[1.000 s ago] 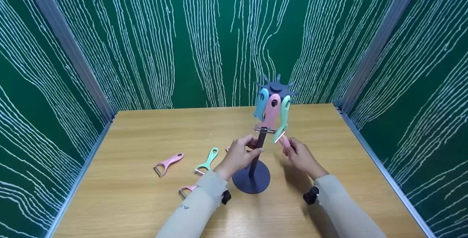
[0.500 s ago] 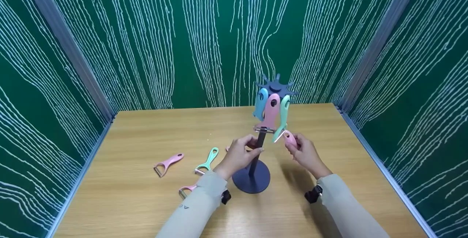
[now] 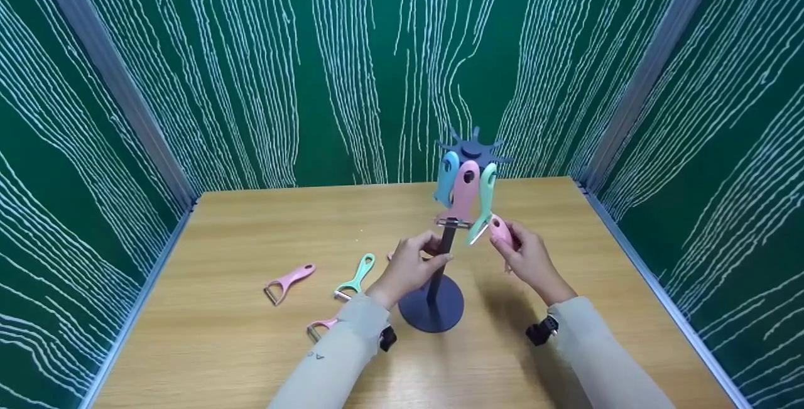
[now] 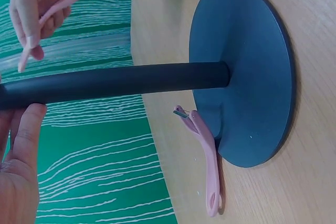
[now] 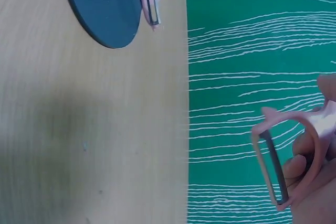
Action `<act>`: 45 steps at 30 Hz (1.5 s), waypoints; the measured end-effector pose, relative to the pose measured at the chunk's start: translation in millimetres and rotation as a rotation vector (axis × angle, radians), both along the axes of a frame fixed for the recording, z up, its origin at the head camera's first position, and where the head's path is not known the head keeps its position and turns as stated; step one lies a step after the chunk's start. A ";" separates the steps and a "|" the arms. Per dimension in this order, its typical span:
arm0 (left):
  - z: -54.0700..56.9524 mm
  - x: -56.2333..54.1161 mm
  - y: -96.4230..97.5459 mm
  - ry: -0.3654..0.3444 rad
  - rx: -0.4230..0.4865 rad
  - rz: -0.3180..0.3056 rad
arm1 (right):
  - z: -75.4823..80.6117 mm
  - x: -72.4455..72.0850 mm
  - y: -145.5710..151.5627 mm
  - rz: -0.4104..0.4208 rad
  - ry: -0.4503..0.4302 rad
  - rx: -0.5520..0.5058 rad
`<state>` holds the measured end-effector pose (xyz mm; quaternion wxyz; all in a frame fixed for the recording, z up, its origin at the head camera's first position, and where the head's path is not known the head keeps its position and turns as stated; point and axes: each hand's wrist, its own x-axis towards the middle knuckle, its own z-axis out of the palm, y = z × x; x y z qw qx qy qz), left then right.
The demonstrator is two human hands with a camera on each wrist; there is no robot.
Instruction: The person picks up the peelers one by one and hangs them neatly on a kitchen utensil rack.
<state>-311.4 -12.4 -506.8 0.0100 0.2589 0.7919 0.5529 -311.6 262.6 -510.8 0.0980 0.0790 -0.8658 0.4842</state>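
My left hand (image 3: 411, 267) grips the post (image 4: 121, 83) of a dark stand with a round base (image 3: 414, 311) and a spoked top (image 3: 471, 150). A pink peeler (image 3: 500, 231) is pinched in my right hand (image 3: 531, 258), handle hole upward; the right wrist view shows its blade (image 5: 274, 166) below the fingers. From the spokes hang a blue peeler (image 3: 446, 179), a pink peeler (image 3: 465, 189) and a green peeler (image 3: 486, 198). The held peeler's top is close beside the hanging green one, well below the spokes.
On the wooden table (image 3: 239, 346), left of the stand, lie a pink peeler (image 3: 290, 282), a green peeler (image 3: 358, 276) and another pink peeler (image 3: 321, 326) partly under my left sleeve. One more pink peeler (image 4: 211, 171) lies against the base. Green patterned walls (image 3: 402, 70) enclose the table.
My right hand has moved slightly up and to the right, bringing the pink peeler from behind the hanging green peeler and turning its handle upright. My left hand has stayed on the post.
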 end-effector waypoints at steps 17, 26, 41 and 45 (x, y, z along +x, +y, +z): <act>1.2 -0.3 -0.6 0.019 0.003 -0.017 | 30.3 9.1 -6.6 0.046 0.177 -0.082; 2.0 0.4 0.4 0.000 0.009 -0.018 | 52.6 14.9 -7.1 0.046 0.188 -0.099; 1.7 0.5 0.6 0.008 0.004 -0.012 | 81.7 22.2 -15.1 0.070 0.398 -0.124; 3.0 1.1 1.1 -0.001 0.002 -0.006 | 87.3 23.4 -16.4 0.091 0.457 -0.132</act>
